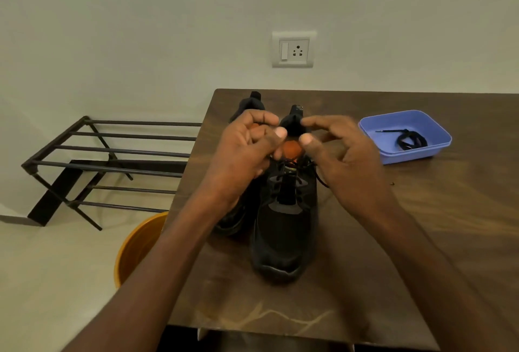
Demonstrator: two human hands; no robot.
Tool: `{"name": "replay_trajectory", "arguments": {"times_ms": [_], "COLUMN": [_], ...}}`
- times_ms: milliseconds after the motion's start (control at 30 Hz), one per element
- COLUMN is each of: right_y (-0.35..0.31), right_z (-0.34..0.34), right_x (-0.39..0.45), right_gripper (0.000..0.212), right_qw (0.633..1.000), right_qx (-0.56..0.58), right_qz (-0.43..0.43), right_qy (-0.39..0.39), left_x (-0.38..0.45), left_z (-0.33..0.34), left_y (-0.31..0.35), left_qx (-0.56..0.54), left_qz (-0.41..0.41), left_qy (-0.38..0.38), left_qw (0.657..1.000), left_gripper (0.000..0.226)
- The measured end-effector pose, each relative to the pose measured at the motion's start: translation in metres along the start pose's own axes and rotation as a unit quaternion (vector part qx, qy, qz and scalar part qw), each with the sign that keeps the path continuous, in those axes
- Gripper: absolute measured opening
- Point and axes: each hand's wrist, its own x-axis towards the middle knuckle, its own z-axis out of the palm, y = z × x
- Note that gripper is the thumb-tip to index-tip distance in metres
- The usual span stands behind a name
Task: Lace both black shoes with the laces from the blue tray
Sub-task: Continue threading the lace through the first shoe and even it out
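Note:
Two black shoes stand side by side on the wooden table (pixel 421 225), toes toward me. The right shoe (pixel 282 239) has a black lace (pixel 283 179) through its upper eyelets and an orange lining at the collar. One strand (pixel 323 180) trails onto the table under my right hand. The left shoe (pixel 233 222) is mostly hidden by my left hand (pixel 247 149), whose fingers are curled over the shoe collars; whether they hold lace is hidden. My right hand (pixel 342 152) hovers blurred over the right shoe's collar, thumb and forefinger apart. A blue tray (pixel 438 129) at the right holds another coiled black lace (pixel 411 139).
A black metal shoe rack (pixel 106 163) stands on the floor to the left of the table. An orange bucket (pixel 137 245) sits below the table's left edge. A wall socket (pixel 292 49) is on the wall behind.

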Motion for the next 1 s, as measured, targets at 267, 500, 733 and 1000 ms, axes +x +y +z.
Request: {"name": "replay_trajectory", "arguments": {"times_ms": [267,500,733,1000], "right_y": [0.003,0.007,-0.003,0.002], "right_z": [-0.004,0.005,0.011,0.009], "right_x": [-0.002,-0.001,-0.004,-0.001], "right_gripper": [0.009,0.046,0.010,0.030], "right_qw": [0.994,0.987,0.997,0.944], "right_qx": [0.027,-0.139,0.054,0.248], "right_qz": [0.073,-0.078,0.042,0.209], "right_qy": [0.073,-0.009,0.046,0.055], "left_x": [0.002,0.005,0.007,0.015], "left_z": [-0.009,-0.008,-0.008,-0.011], "left_y": [-0.004,-0.009,-0.018,-0.039], "left_qx": [0.051,0.082,0.160,0.423], "left_qz": [0.008,0.026,0.078,0.116], "left_qy": [-0.005,0.004,0.045,-0.055], "left_qw": [0.999,0.996,0.983,0.897], "left_gripper": [0.012,0.010,0.018,0.042]}}
